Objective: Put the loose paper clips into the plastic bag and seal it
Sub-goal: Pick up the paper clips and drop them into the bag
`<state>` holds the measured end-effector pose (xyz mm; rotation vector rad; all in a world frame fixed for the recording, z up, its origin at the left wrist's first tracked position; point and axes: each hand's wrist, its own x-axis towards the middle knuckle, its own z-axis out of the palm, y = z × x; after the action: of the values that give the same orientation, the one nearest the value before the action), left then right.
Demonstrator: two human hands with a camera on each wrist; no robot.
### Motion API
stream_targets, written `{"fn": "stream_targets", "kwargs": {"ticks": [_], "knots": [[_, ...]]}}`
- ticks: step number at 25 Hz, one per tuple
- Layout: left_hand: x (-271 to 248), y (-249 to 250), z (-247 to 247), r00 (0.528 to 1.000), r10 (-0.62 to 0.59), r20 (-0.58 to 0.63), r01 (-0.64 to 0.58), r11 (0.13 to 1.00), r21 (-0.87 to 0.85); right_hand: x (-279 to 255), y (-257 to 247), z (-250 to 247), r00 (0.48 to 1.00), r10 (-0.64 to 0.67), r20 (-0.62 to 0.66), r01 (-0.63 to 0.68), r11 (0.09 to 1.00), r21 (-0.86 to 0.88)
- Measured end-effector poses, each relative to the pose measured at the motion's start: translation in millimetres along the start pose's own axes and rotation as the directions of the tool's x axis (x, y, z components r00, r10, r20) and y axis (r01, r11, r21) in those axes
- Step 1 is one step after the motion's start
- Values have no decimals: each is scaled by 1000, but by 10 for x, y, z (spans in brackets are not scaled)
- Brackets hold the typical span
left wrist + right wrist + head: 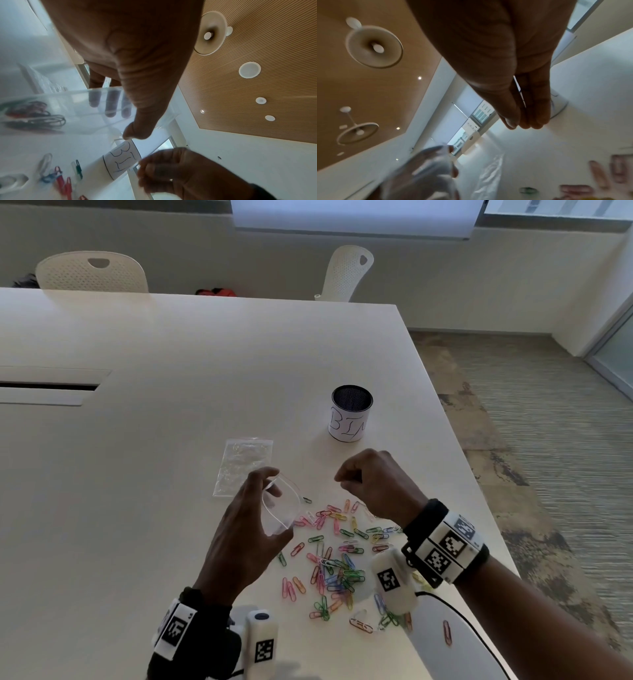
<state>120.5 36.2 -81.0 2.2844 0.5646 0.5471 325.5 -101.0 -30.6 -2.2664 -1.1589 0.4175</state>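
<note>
A: Which step r we at?
B: Loading, I'd say. The left hand [246, 525] grips a small clear plastic bag [279, 505] above the white desk [171, 354], thumb on one side, fingers on the other, bowing the mouth open toward the right hand [373, 481]

A: And the right grip?
B: Fingers closed in a pinch, held just right of the bag mouth. The right wrist view shows a thin pale sliver between thumb and fingers, prob a clip, can't say for sure

A: Anything in the bag?
B: The left wrist view shows a few dark, red & green clips [32, 117] behind the clear film, but I can't tell if they're inside or lying on the desk behind it

A: Rest of the clips?
B: The loose coloured paper clips [335, 559] lie scattered on the desk below and between the hands, one stray near the right forearm, so most work's still ahead imo

A: Other containers?
B: A black mesh cup with a white hand-lettered label [351, 414] stands beyond the hands, contents not visible. A second flat clear bag [239, 463] lies on the desk just behind the left hand, looks empty

A: Next move?
B: Pinch over the mouth, let go, keep the mouth wide. Sealing comes later
</note>
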Motion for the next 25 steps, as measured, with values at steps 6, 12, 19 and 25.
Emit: {"fn": "stream_targets", "kwargs": {"ticks": [6, 12, 19, 25], "knots": [[-56, -89, -235, 997, -43, -59, 43, 999, 7, 46, 298, 279, 979, 181, 91, -156, 959, -235], [-88, -233, -212, 996, -72, -60, 74, 996, 47, 9, 81, 493, 967, 109, 232, -80, 988, -131], [-122, -234, -129, 997, -70, -32, 71, 996, 50, 49, -72, 427, 921, 19, 388, 90, 961, -261], [-118, -227, -80, 996, -85, -12, 86, 995, 47, -26, -37, 518, 903, -12, 430, 167, 931, -326]]}}
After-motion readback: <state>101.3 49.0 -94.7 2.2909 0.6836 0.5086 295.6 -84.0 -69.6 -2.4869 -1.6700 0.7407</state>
